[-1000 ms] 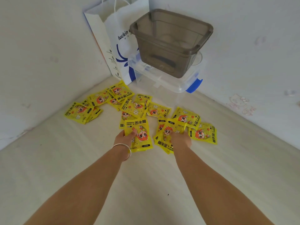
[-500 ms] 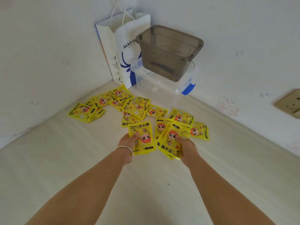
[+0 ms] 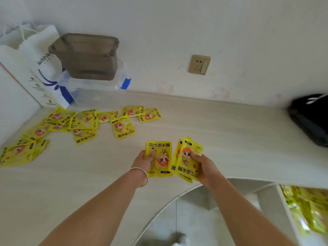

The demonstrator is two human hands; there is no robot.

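My left hand (image 3: 144, 161) grips one yellow hand-warmer packet (image 3: 160, 159) by its left edge, thumb on its face. My right hand (image 3: 204, 166) holds a small stack of the same yellow packets (image 3: 187, 159), thumb pressed on the top one. Both hands hover just above the pale table (image 3: 230, 135), near its curved front edge. Several more yellow packets (image 3: 79, 121) lie scattered on the table at the left.
A smoky grey bin (image 3: 87, 55) sits on a clear box with blue clips (image 3: 99, 86) in the back left corner, beside a white paper bag (image 3: 40, 68). A black bag (image 3: 312, 118) lies at the right. More yellow packets (image 3: 308, 208) fill a container below the table.
Both hands lifted their packets off the pile and carried them to the right, toward the table's front edge. The view swung right, showing the wall socket and black bag.
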